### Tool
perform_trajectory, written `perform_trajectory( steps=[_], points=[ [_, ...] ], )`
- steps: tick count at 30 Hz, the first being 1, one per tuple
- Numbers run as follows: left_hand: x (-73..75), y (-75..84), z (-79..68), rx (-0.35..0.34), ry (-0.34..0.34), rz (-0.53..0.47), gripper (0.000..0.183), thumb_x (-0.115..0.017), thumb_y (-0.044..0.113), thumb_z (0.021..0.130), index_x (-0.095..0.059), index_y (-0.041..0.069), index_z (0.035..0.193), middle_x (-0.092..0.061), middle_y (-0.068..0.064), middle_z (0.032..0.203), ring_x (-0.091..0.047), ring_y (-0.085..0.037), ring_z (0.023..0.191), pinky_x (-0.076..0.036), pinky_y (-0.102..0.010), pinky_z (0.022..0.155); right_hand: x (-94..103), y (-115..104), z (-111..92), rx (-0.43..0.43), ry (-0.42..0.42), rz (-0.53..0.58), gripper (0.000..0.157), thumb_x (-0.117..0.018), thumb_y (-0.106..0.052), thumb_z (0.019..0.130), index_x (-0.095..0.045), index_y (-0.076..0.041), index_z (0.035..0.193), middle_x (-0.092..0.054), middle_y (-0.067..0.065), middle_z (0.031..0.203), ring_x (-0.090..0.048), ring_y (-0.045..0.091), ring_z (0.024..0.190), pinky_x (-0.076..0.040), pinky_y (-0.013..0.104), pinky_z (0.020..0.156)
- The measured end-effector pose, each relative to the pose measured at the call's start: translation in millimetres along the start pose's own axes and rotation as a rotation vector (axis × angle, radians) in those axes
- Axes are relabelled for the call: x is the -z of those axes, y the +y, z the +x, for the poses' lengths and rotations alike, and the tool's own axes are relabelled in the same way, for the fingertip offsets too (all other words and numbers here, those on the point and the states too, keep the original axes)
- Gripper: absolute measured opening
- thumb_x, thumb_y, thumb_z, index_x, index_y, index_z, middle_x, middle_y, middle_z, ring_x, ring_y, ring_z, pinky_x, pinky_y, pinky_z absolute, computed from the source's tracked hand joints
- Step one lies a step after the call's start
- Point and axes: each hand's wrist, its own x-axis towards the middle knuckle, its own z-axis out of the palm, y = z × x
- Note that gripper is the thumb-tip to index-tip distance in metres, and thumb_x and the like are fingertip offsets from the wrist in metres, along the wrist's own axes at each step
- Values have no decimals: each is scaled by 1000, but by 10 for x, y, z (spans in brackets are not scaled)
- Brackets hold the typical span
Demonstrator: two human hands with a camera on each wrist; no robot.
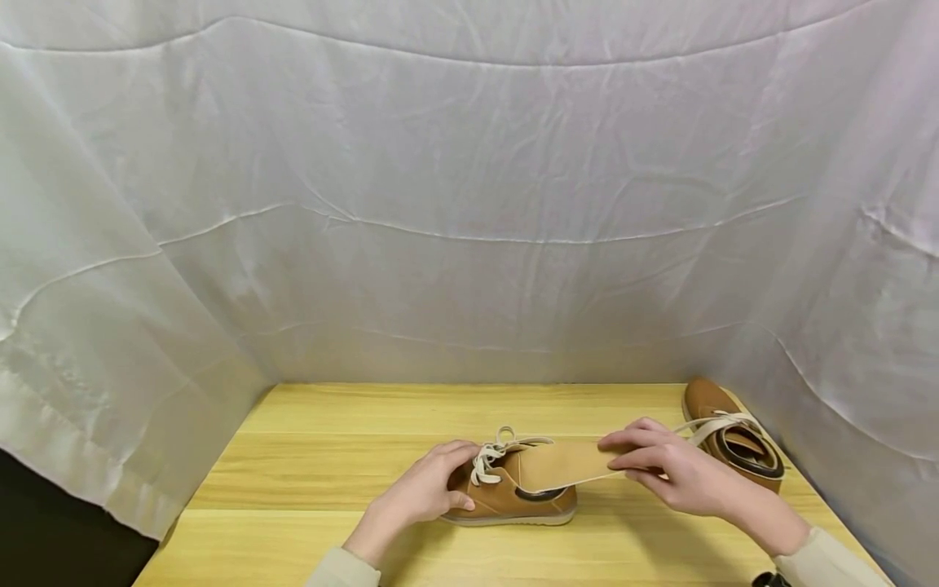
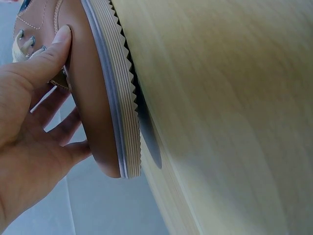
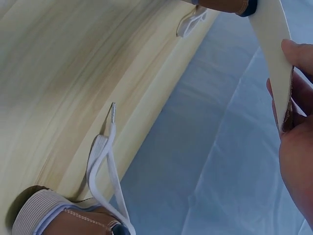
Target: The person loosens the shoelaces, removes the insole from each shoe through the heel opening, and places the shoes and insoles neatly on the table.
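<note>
A brown lace-up shoe (image 1: 506, 507) stands on the table with its toe to the left. My left hand (image 1: 429, 483) grips its toe end; in the left wrist view the thumb lies across the upper of the shoe (image 2: 90, 98), and the other fingers reach round its far side. A tan insole (image 1: 563, 463) slants out of the shoe's opening, its front part hidden inside. Pinched at its outer end, it is held by my right hand (image 1: 678, 470). The insole's pale underside (image 3: 271, 44) faces the right wrist camera.
A second brown shoe (image 1: 710, 398) with loose pale laces (image 1: 722, 422) sits at the table's right edge. Light grey cloth (image 1: 469, 163) hangs behind and along both sides of the wooden table (image 1: 330, 456).
</note>
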Motion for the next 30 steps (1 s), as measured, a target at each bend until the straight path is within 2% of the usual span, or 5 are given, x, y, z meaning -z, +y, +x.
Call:
perform_trajectory(
  steps=[13,15,20,25,30],
  points=[
    [-1,6,3,11,-4,-9,81,-88,26,80,-53,8,151,-52,-12,155,-48,-32,143,-38,-52,119,85,-7,-130,-2,49,-12,47,-82,11,74,-80,-15,113,-71,6,127,-61,20,109,-46,13,90],
    [-2,3,3,10,-5,-8,81,-88,26,80,-53,8,151,-52,-11,155,-48,-32,143,-38,-51,119,108,-12,-157,-19,44,-5,41,-81,7,79,-80,-16,114,-71,6,128,-61,19,111,-46,13,90],
    [6,2,9,2,-4,-4,80,-88,25,81,-53,8,151,-52,-12,155,-47,-32,143,-38,-52,119,167,-45,-209,-52,41,-3,36,-80,2,85,-80,-19,114,-70,4,130,-61,18,114,-47,14,91],
    [-1,-11,9,-5,0,2,80,-88,24,81,-53,8,151,-51,-12,155,-48,-33,143,-38,-52,119,188,-97,-257,-76,56,-15,48,-81,9,76,-79,-20,115,-70,4,130,-60,18,115,-47,15,92],
    [-17,-16,13,10,-8,9,81,-88,26,81,-53,10,152,-50,-11,156,-47,-32,144,-37,-52,120,162,-121,-337,-58,111,9,49,-81,12,74,-79,-15,115,-70,8,129,-59,18,115,-46,13,91]
  ],
)
